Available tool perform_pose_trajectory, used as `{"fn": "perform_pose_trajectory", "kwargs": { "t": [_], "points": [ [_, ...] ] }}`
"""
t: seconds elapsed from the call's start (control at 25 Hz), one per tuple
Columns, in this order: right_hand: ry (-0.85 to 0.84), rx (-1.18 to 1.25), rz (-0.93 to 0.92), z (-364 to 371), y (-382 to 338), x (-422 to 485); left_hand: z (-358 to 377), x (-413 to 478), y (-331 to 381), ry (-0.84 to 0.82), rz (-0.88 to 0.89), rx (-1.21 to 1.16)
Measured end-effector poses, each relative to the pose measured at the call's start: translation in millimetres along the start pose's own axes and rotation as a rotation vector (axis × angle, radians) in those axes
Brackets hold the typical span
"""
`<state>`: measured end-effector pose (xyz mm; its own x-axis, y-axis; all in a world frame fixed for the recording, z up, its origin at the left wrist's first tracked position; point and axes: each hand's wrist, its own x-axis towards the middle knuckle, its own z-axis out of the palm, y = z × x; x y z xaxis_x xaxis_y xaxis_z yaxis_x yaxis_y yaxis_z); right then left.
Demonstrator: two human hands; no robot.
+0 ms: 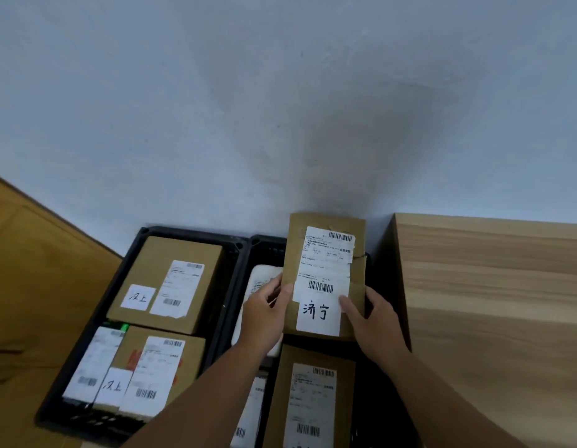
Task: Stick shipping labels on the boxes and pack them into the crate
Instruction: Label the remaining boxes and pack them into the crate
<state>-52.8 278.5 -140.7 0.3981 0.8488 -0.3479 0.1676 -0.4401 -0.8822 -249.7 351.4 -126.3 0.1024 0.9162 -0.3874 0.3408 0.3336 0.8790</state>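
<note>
A cardboard box (296, 250) was held upright above the right black crate (268, 250), its labelled face turned toward the camera. A printed shipping label (326, 263) was stuck on that face, with a handwritten white label (318, 315) just below it. The box's left edge was gripped by the left hand (264, 313) – fingers curled round the edge. The lower right edge was gripped by the right hand (374, 321), the thumb (347, 302) laid across the two labels' meeting line, the other fingers hidden behind the cardboard. A white parcel (264, 279) and another labelled box (313, 399) lay in the crate beneath. Labelled boxes (164, 279) filled the left crate (135, 250) – a wooden table (490, 302) stood to the right.
</note>
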Motion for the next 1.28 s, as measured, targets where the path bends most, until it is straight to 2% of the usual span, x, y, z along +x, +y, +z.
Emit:
{"fn": "perform_pose_trajectory", "kwargs": {
  "t": [0.16,0.32,0.8,1.28],
  "points": [
    [0.076,0.012,0.088,27.3,44.4,14.3,11.0,36.7,-43.7,-0.073,-0.051,0.004],
    [0.116,0.069,0.105,39.5,64.4,19.5,15.4,47.6,-68.6,-0.079,-0.018,-0.023],
    [0.167,0.084,0.128,34.4,69.6,-7.3,25.5,23.5,-71.9,-0.134,0.083,0.034],
    [0.150,-0.058,0.216,47.9,89.1,2.2,27.2,27.7,-97.1,-0.153,0.033,0.138]
  ]
}}
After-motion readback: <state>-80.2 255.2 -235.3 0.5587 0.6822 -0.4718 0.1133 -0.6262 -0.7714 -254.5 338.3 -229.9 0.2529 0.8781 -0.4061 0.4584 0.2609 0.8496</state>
